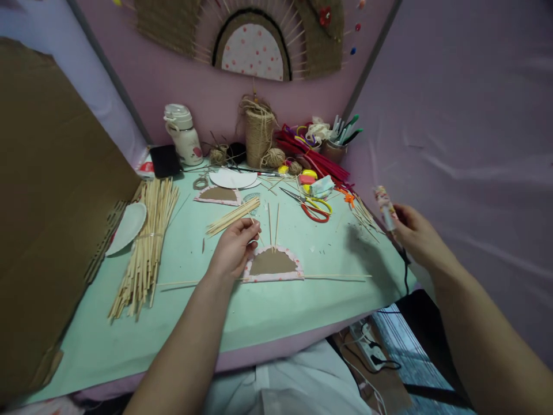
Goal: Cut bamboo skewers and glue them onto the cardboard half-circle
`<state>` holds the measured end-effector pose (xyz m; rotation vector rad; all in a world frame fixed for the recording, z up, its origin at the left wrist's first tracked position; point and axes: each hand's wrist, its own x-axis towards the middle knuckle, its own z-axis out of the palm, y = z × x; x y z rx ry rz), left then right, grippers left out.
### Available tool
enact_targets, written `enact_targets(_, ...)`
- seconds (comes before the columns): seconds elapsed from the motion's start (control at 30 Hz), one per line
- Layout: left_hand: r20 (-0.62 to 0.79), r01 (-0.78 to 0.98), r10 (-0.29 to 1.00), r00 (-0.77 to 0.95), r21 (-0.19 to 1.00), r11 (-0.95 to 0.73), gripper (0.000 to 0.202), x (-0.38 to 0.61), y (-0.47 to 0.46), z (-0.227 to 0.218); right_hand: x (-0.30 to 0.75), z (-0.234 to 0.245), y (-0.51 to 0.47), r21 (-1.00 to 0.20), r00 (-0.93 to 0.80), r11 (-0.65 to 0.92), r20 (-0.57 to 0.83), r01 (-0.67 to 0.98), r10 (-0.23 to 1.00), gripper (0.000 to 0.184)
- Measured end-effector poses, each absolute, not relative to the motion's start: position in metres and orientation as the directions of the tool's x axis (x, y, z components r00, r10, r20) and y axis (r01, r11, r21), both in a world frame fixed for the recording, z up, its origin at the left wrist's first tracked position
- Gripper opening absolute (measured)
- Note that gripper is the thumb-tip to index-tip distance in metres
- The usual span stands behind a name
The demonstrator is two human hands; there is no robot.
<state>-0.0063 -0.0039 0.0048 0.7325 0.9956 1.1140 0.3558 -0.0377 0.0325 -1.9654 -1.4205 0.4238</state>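
My left hand pinches a thin wooden stick just above the left part of a half-round cardboard piece edged with pink-patterned cloth. Two more sticks stand out from the top of its curve, and others reach sideways along its straight edge to the left and right. Raised off the table's right side, my right hand is wrapped round a glue gun with a flowery cover; a dark cord hangs below that hand. Behind my left hand lies a small pile of sticks.
A large bundle of sticks lies at left beside a tall cardboard sheet. Scissors rest right of centre. A second half-round piece, a bottle and a twine cone stand or lie farther back.
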Motion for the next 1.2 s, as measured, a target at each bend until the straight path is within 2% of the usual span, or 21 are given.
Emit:
enact_targets(0.03, -0.291, -0.345, 0.944, 0.159, 0.879, 0.329, 0.036, -0.007, -0.005, 0.005, 0.345, 0.038, -0.04, -0.797, 0.404, -0.221, 0.031, 0.562, 0.914, 0.027)
enact_targets(0.07, -0.308, -0.315, 0.931, 0.198, 0.879, 0.358, 0.037, -0.008, -0.005, 0.005, 0.333, 0.041, -0.042, -0.867, 0.406, -0.269, -0.086, 0.419, 0.91, 0.023)
enact_targets(0.13, -0.332, -0.274, 0.906, 0.262, 0.875, 0.399, 0.038, -0.009, -0.006, 0.004, 0.308, 0.045, -0.046, -0.886, 0.318, -0.309, -0.199, 0.347, 0.927, 0.025)
enact_targets(0.2, -0.349, -0.249, 0.887, 0.303, 0.869, 0.427, 0.04, -0.009, -0.007, 0.004, 0.284, 0.046, -0.051, -0.888, 0.106, -0.385, -0.37, 0.252, 0.923, 0.031)
enact_targets(0.27, -0.369, -0.23, 0.868, 0.333, 0.861, 0.454, 0.042, -0.009, -0.008, 0.004, 0.262, 0.044, -0.055, -0.852, -0.001, -0.459, -0.475, 0.25, 0.88, 0.034)
enact_targets(0.37, -0.403, -0.214, 0.843, 0.356, 0.843, 0.493, 0.045, -0.009, -0.008, 0.005, 0.239, 0.041, -0.057, -0.782, -0.071, -0.532, -0.581, 0.325, 0.811, 0.038)
enact_targets(0.6, -0.432, -0.204, 0.821, 0.374, 0.825, 0.527, 0.044, -0.009, -0.009, 0.005, 0.219, 0.039, -0.047, -0.735, -0.213, -0.478, -0.627, 0.481, 0.75, 0.045)
enact_targets(0.83, -0.448, -0.173, 0.819, 0.358, 0.83, 0.53, 0.035, -0.007, -0.009, 0.004, 0.214, 0.041, -0.035, -0.668, -0.216, -0.395, -0.64, 0.63, 0.737, 0.046)
enact_targets(1.2, -0.472, -0.15, 0.814, 0.339, 0.827, 0.542, 0.025, -0.006, -0.01, 0.006, 0.211, 0.047, -0.026, -0.583, -0.22, -0.328, -0.676, 0.744, 0.703, 0.048)
